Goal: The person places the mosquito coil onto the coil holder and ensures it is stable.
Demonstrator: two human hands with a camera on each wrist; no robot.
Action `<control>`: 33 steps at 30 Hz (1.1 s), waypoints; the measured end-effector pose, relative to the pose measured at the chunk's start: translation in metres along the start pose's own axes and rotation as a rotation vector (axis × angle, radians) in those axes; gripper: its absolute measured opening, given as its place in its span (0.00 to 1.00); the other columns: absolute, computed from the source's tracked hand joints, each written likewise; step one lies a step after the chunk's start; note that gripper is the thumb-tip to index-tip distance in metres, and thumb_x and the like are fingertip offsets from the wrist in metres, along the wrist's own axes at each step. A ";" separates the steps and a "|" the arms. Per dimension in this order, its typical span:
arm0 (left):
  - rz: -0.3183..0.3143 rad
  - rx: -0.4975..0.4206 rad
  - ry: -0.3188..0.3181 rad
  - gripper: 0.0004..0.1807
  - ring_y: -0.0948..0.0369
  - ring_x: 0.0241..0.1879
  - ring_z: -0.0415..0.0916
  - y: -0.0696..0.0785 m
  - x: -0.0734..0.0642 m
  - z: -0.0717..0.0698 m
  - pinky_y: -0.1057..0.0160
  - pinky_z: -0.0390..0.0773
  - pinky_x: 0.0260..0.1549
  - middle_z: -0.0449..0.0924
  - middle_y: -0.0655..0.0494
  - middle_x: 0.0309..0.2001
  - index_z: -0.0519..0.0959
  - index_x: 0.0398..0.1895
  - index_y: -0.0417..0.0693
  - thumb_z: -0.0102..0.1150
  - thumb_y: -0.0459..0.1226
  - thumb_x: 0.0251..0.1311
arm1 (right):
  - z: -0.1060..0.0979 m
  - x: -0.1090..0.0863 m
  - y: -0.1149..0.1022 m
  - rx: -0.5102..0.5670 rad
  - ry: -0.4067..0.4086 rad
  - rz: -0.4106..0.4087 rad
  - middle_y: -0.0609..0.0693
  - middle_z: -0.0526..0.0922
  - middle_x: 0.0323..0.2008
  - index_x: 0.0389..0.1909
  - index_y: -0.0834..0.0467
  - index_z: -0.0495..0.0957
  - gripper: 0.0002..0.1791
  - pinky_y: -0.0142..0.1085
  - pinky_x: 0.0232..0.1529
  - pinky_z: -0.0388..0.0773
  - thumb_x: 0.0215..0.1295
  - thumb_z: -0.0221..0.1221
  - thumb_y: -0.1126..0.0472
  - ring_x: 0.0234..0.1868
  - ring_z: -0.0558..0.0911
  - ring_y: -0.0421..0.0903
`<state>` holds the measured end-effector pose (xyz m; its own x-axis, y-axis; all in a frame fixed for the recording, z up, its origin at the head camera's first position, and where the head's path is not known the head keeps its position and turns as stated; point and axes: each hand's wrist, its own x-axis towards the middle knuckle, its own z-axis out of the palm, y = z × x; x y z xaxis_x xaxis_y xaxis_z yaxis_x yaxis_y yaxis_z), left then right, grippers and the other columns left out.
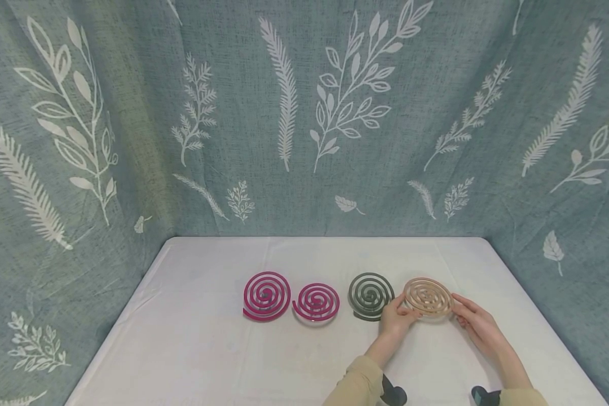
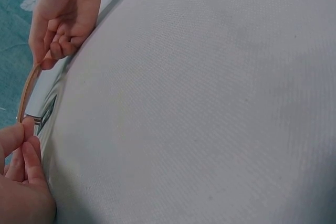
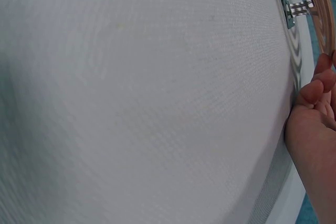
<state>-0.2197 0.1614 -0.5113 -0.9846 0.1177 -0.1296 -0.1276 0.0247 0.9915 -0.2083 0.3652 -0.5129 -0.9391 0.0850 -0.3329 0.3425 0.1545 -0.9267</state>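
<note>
A tan mosquito coil (image 1: 427,296) is held just above the white table by both hands. My left hand (image 1: 397,318) pinches its left edge between thumb and fingers. At the right edge my right hand (image 1: 479,327) grips it with the fingertips. Under the coil, a small metal stand (image 3: 302,7) shows in the right wrist view; whether its base touches the table is unclear. A dark green coil (image 1: 370,295) lies beside my left hand, its right edge partly behind the fingers.
Two magenta coils (image 1: 266,295) sit on the left of the row; the inner magenta coil (image 1: 316,302) looks raised, with a shadow beneath. Around the white table (image 1: 193,361) hangs a blue-green leaf-patterned curtain (image 1: 309,203).
</note>
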 end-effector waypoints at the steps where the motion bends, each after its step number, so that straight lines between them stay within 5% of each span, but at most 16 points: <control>1: 0.001 0.001 0.001 0.30 0.70 0.24 0.76 0.000 0.000 0.000 0.78 0.73 0.24 0.83 0.49 0.26 0.71 0.60 0.35 0.64 0.26 0.50 | 0.000 0.000 0.000 0.001 0.001 -0.001 0.34 0.68 0.37 0.73 0.64 0.44 0.39 0.22 0.39 0.70 0.71 0.50 0.51 0.37 0.66 0.30; 33: -0.002 0.016 -0.005 0.30 0.69 0.23 0.76 0.005 -0.003 -0.002 0.79 0.70 0.22 0.83 0.49 0.26 0.70 0.61 0.36 0.63 0.27 0.51 | 0.000 0.001 0.000 0.007 0.002 0.003 0.34 0.68 0.37 0.73 0.64 0.44 0.40 0.22 0.39 0.70 0.71 0.51 0.52 0.36 0.66 0.31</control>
<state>-0.2179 0.1596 -0.5064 -0.9838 0.1225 -0.1313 -0.1272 0.0405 0.9910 -0.2096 0.3655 -0.5134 -0.9381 0.0871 -0.3353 0.3449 0.1469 -0.9271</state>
